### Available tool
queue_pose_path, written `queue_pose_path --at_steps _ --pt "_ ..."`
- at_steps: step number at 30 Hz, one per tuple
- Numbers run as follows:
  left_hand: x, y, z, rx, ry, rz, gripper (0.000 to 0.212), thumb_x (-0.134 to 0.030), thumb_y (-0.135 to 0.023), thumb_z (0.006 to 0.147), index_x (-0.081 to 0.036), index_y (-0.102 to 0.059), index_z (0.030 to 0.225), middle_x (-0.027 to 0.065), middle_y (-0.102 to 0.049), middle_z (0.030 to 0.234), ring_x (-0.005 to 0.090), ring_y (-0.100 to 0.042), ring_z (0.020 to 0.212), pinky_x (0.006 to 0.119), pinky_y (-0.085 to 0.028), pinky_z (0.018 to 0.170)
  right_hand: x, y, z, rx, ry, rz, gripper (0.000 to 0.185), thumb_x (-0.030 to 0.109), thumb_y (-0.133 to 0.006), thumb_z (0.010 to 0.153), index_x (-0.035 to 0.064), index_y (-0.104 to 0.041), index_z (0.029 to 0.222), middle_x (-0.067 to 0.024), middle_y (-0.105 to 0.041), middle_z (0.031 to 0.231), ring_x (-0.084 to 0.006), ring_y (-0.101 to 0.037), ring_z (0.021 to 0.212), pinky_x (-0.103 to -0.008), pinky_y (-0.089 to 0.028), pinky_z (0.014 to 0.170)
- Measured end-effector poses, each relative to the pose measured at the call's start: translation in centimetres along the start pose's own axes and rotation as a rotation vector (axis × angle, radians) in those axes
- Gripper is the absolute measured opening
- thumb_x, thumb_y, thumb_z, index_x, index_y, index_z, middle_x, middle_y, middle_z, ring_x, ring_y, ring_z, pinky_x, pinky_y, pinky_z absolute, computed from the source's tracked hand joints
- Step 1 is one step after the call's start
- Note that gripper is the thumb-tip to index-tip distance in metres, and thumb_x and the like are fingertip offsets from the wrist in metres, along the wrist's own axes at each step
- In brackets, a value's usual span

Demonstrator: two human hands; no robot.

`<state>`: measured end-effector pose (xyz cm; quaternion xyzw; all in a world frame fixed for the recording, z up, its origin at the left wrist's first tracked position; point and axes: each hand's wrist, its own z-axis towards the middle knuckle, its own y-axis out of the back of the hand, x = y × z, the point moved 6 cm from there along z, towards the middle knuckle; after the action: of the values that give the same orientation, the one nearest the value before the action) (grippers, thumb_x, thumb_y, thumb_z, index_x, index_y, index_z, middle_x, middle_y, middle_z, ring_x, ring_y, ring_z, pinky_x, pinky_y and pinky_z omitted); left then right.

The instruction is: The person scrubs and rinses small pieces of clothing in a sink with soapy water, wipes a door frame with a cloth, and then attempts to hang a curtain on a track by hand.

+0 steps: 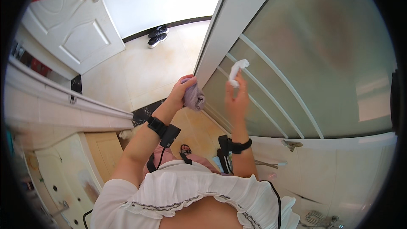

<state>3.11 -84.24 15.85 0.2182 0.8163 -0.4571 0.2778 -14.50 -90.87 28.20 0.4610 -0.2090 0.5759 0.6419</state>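
Note:
My left hand (180,92) is closed round a bunched purple cloth (194,97), in front of the doorway's tiled floor. To its right, my right hand (237,100) is raised and slightly blurred, with a crumpled white cloth or tissue (236,71) at its fingertips. Behind the right hand stands a frosted glass door (286,57) with curved pale stripes and a white frame. The two hands are apart. Each wrist has a black strap with a small device.
At the left, a white panelled door (86,43) stands ajar. Dark shoes (157,39) rest by the far wall. A sink (66,171) on a wooden cabinet (103,149) is at lower left. A metal door handle (291,145), thin rods (267,164) and a coiled hose (314,218) are at lower right.

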Motion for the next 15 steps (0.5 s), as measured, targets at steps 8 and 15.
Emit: queue_pose_path --at_steps 8,15 --pt "-7.2 0.0 6.4 0.2 0.005 0.206 0.047 -0.005 -0.06 0.083 -0.007 -0.044 0.127 0.0094 -0.054 0.112 0.0164 -0.055 0.098 0.029 -0.047 0.085 -3.9 -11.1 4.0 0.078 0.308 -0.858 0.036 0.004 -0.061 0.076 0.0084 -0.052 0.111 -0.0161 -0.045 0.128 -0.0338 -0.036 0.127 -0.0575 -0.023 0.105" --pt "-11.6 0.0 11.1 0.327 -0.059 0.334 0.046 -0.005 -0.062 0.082 -0.006 -0.046 0.125 0.0071 -0.056 0.109 0.0144 -0.054 0.099 0.027 -0.045 0.087 -1.9 -10.8 7.0 0.143 0.269 -1.07 0.039 0.015 -0.058 0.082 0.0153 -0.054 0.12 -0.0069 -0.05 0.125 -0.0279 -0.043 0.12 -0.0532 -0.025 0.104"
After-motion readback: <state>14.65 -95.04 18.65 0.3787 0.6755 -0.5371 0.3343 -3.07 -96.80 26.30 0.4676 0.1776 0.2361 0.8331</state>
